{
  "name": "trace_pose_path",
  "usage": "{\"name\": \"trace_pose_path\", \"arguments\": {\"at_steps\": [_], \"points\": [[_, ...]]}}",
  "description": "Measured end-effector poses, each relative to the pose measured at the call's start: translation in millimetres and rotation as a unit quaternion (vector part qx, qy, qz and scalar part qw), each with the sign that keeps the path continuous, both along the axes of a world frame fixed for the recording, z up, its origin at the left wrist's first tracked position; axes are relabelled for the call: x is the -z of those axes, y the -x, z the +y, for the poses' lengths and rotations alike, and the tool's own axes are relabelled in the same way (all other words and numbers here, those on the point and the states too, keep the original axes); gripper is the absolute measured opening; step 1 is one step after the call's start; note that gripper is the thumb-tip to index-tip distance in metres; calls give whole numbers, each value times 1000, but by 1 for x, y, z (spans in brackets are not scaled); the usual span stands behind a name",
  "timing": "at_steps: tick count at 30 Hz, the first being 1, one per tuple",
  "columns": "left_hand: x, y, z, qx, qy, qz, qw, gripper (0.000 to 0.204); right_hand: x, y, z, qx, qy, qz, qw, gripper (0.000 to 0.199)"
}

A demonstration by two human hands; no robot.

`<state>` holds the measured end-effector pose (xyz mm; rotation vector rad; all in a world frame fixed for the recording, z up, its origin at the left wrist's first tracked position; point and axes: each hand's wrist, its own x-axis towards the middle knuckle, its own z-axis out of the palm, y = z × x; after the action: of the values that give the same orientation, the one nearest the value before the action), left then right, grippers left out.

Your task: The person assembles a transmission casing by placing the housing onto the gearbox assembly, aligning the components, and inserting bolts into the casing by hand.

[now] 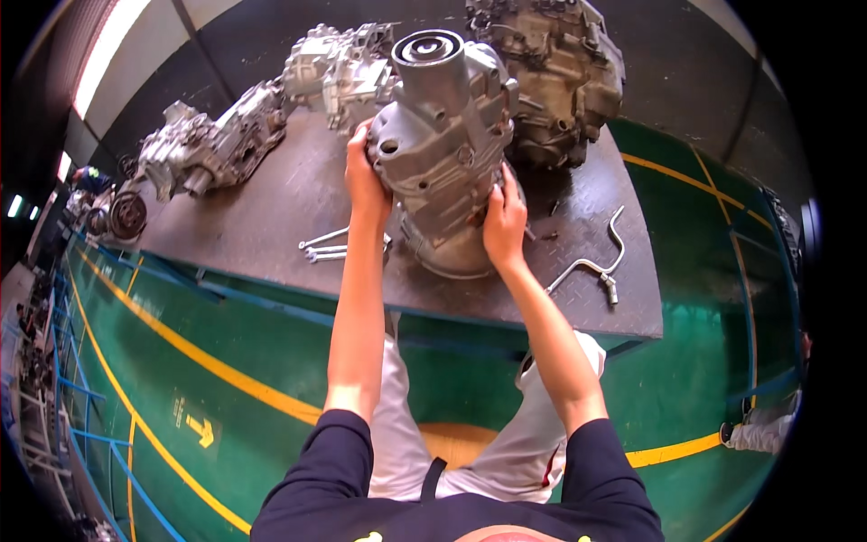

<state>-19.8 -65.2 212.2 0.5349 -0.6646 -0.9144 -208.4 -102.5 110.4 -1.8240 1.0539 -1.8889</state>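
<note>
A grey cast-metal gearbox housing [442, 135] stands upright on a dark steel workbench [271, 208], its round opening on top. My left hand [363, 176] grips its left side, fingers wrapped around the casing. On the lower right of the housing, my right hand [504, 217] presses near its flared base. Both forearms reach up from the lower edge of the view.
Two wrenches [327, 246] lie on the bench left of the housing. A bent speed-handle tool [596, 262] lies at the right. Three other gearbox casings [212, 144] [339, 68] [555, 72] sit along the back. Below is a green floor with yellow lines [208, 361]. Another person's shoe [759, 432] shows at right.
</note>
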Motion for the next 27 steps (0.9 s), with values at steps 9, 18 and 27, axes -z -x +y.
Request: {"name": "trace_pose_path", "arguments": {"at_steps": [9, 18, 27], "points": [[-7, 25, 23, -131, 3, -59, 990, 37, 3, -21, -25, -55, -5, -89, 995, 42], [8, 48, 66, -296, 17, -320, 900, 36, 21, -32, -73, -310, -58, -111, 942, 26], [26, 5, 64, -181, 120, -275, 937, 47, -18, 17, -47, -159, -187, -64, 967, 22]]}}
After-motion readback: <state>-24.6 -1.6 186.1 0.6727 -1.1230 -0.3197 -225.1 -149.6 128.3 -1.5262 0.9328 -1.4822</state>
